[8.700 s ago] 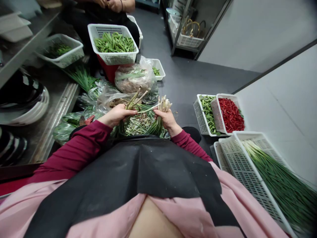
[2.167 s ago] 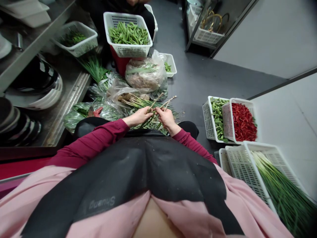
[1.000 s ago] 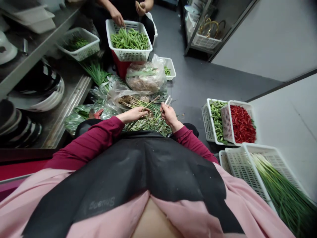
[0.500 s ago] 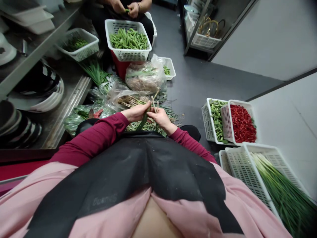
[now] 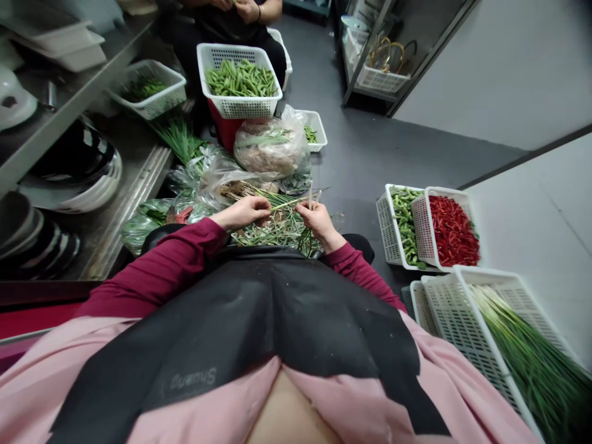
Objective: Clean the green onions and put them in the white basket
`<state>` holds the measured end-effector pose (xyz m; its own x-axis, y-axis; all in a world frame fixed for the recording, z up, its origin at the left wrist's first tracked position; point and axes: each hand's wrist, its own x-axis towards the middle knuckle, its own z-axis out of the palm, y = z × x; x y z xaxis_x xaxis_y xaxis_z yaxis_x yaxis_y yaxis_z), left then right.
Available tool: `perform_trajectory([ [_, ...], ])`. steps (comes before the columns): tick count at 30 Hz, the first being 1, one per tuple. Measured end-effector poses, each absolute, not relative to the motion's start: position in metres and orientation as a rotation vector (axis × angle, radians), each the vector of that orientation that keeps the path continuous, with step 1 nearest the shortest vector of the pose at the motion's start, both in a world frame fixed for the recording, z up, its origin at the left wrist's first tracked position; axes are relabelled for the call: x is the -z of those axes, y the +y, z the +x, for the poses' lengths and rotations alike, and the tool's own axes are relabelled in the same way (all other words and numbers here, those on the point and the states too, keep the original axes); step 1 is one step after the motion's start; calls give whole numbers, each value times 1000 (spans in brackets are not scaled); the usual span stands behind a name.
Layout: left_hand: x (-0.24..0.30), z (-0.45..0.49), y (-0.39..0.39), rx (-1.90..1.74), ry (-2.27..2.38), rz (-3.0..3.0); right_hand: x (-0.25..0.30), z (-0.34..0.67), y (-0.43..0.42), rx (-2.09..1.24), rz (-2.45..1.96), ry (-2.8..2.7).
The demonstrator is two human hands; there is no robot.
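My left hand [image 5: 247,213] is closed, pinching one end of a thin pale-green spring onion leaf [image 5: 289,202] that stretches toward my other hand. My right hand [image 5: 318,222] grips a few spring onions [image 5: 311,190]; their whitish ends stick up above the fingers and green tops hang below. Under both hands lies a heap of loose green trimmings [image 5: 266,239]. Just beyond is a bunch of spring onions [image 5: 238,189] with brown, soil-covered roots, partly in a clear plastic bag [image 5: 210,185].
Ahead, a basket of green peppers [image 5: 239,108] stands before a seated person [image 5: 247,11]. A filled plastic bag [image 5: 271,148] lies nearer. At right are baskets of red chillies [image 5: 453,231], green peppers [image 5: 404,216] and long spring onions [image 5: 518,339]. A metal shelf [image 5: 134,216] with bowls borders the left.
My hands have moved apart, the left going left and the right going right, with a pale-green strand now stretched between them. The other person's hands sit higher in the picture.
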<state>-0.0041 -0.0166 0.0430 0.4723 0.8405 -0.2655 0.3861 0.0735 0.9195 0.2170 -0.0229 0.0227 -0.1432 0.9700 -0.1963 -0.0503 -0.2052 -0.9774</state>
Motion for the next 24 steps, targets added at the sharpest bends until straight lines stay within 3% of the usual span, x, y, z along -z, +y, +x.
perform_trajectory([
  [4,-37,-27,-10,-480,1209,1693,-35,243,-16,-1571,-1127,-901],
  [8,-22,-59,-4,-518,1388,1797,-47,285,-2,-1277,-1170,-706],
  [15,-34,-51,-12,-607,1299,1765,-27,251,-12,-1387,-1324,-1180],
  [24,-43,-20,-26,-568,1240,2025,-8,217,-18,-1283,-1221,-1132],
])
